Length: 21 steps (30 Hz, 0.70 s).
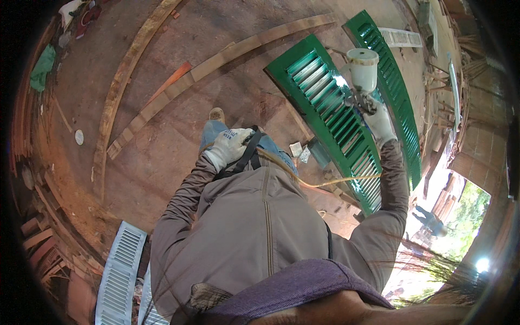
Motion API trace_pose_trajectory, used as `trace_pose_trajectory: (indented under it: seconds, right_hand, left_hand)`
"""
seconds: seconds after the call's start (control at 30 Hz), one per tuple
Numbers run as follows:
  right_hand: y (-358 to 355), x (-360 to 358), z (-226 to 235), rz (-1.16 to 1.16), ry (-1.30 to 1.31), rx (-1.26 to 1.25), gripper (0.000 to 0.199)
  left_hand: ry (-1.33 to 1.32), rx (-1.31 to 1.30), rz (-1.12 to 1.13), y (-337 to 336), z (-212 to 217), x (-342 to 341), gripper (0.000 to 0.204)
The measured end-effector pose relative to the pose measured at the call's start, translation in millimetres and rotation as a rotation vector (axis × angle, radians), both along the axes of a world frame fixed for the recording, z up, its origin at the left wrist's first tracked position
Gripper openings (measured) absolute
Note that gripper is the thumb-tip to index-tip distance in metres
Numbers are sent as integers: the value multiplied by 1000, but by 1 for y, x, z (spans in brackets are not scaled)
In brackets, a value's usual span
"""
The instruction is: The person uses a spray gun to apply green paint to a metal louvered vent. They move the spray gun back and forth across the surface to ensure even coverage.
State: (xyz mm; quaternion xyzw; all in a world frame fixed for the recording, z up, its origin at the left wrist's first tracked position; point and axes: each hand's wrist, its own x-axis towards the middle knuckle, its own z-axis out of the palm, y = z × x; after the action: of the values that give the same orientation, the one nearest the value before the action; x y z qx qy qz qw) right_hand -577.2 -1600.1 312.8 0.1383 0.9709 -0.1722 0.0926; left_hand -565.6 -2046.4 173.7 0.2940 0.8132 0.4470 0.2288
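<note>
My right hand [379,122], in a white glove, is closed round a spray gun [358,102] with a white cup [363,73] on top. The gun is over a green louvered shutter [330,103], whose wet-looking slats show paler streaks at the upper end. Close beyond it on the right stands a second green shutter [398,92]. At my waist, my gloved left hand [230,147] has its fingers curled beside a black strap [250,149]; what lies inside them is hidden. A yellow hose [325,183] runs from near that hand toward my right forearm.
Long wooden strips [216,62] lie across the brown floor ahead. Pale unpainted shutters [122,271] are at the lower left, and another pale shutter [401,38] lies at the far right. Scrap wood [46,238] is piled along the left. A person [430,221] is outside the bright opening.
</note>
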Motion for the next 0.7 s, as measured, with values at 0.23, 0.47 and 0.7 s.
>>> trace_pose_trajectory:
  seconds: [0.23, 0.47, 0.7]
  right_hand:
    - [18, 20, -16, -136, -64, -400, 45]
    - [-3, -35, -6, -4, 71, 228, 46]
    - [-12, -50, -7, 53, 38, 293, 40]
  left_hand:
    - [-15, 18, 18, -3, -1, -1, 30]
    - [-81, -10, 1, -7, -7, -3, 35]
    - [2, 20, 44, -16, -14, -3, 33]
